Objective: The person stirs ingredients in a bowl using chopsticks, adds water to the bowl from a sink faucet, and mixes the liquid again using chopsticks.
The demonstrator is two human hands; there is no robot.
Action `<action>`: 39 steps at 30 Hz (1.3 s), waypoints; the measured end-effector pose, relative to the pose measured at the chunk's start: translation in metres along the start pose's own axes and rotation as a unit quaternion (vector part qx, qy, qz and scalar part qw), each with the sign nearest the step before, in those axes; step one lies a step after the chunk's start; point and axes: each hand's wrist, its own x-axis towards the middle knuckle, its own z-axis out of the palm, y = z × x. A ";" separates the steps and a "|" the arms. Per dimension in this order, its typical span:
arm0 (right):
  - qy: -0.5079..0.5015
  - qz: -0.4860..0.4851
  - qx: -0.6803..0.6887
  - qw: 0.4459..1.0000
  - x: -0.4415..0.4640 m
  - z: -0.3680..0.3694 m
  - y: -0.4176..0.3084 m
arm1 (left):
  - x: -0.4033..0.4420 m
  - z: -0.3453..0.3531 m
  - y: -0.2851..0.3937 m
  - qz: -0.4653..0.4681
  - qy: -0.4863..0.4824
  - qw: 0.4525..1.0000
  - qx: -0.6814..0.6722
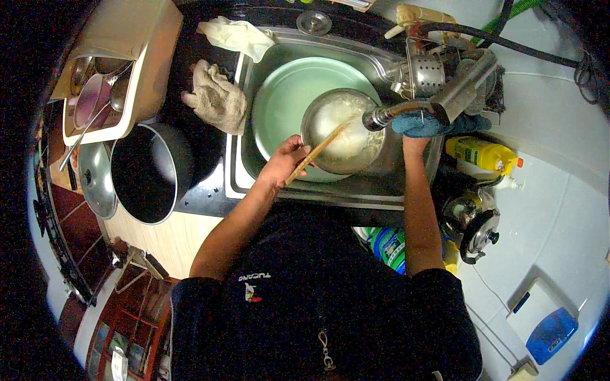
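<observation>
Metal bowl [343, 149], holding cloudy water, sits over the green basin [270, 101] in the sink [394, 184], whose floor opens toward four o'clock. Left hand [287, 162], at eight o'clock, has fingers clamped on wooden chopsticks [318, 149]; right hand [416, 143], three o'clock, is partly hidden beneath blue cloth [419, 125], its fingers' state unclear.

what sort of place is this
Most likely a home kitchen, seen at its sink: a green basin sits in the steel sink, a big dark pot stands on the left, and a yellow squeeze bottle, probably dish soap, lies on the right.
</observation>
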 end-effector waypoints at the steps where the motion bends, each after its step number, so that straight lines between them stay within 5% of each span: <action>1: -0.027 -0.010 -0.015 0.999 -0.002 -0.001 0.004 | 0.003 0.000 0.000 0.004 -0.005 1.000 -0.005; 4: 0.041 -0.031 -0.106 0.993 -0.004 0.015 0.015 | 0.012 -0.001 -0.004 0.022 -0.007 1.000 -0.019; 9: -0.009 -0.035 -0.093 0.995 -0.012 0.014 0.035 | 0.014 0.000 -0.003 0.034 -0.002 0.999 -0.031; 14: -0.037 0.073 0.045 0.996 -0.021 0.022 0.046 | 0.015 0.000 -0.006 0.028 0.004 0.999 -0.044; 19: 0.035 0.021 0.047 0.998 -0.005 0.007 0.024 | 0.006 -0.002 -0.005 0.013 0.007 0.999 -0.033; 26: -0.085 -0.013 0.053 0.995 0.012 -0.003 0.077 | -0.013 -0.014 -0.023 -0.004 0.007 0.997 -0.074; 31: -0.179 -0.063 -0.061 0.980 0.029 -0.032 0.039 | -0.030 -0.019 -0.031 0.013 0.026 0.992 -0.123; 34: -0.049 0.286 0.227 0.930 -0.058 0.002 0.086 | -0.043 -0.017 -0.026 0.025 0.058 0.988 -0.139; 35: -0.073 0.366 0.311 0.874 -0.051 -0.025 0.037 | -0.046 -0.018 -0.027 0.032 0.068 0.986 -0.151; 37: -0.120 0.335 0.346 0.868 -0.057 -0.065 -0.069 | -0.050 -0.019 -0.030 0.056 0.082 0.979 -0.180; 39: -0.150 0.183 0.325 0.916 -0.078 -0.086 -0.147 | -0.060 -0.014 -0.021 0.067 0.098 0.978 -0.171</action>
